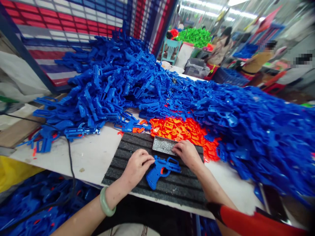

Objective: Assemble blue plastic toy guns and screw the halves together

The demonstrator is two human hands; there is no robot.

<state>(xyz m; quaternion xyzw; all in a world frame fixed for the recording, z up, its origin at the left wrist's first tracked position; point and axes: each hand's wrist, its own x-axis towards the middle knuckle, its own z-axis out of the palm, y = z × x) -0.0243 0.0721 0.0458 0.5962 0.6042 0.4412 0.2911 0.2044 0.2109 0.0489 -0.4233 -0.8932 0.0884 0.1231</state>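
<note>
A blue plastic toy pistol shell [161, 171] lies on a black ribbed mat [145, 183], with a small orange piece showing in its middle. My left hand [137, 167] is closed at the shell's rear top, fingertips on it. My right hand [187, 154] rests over the corner of a grey speckled metal plate [162, 145], fingers on it and holding nothing that I can see. Just beyond lies a heap of small orange plastic pieces [182, 134]. A huge pile of blue plastic pistol shells [256, 137] spreads behind and to the right of both hands.
The pile covers much of a white table [93, 157]. A black cable [70, 170] hangs over its left edge, and more blue shells [31, 206] lie below it. A dark phone [273, 203] sits at right. Co-workers [258, 60] sit at the back right, near a green plastic heap [194, 36].
</note>
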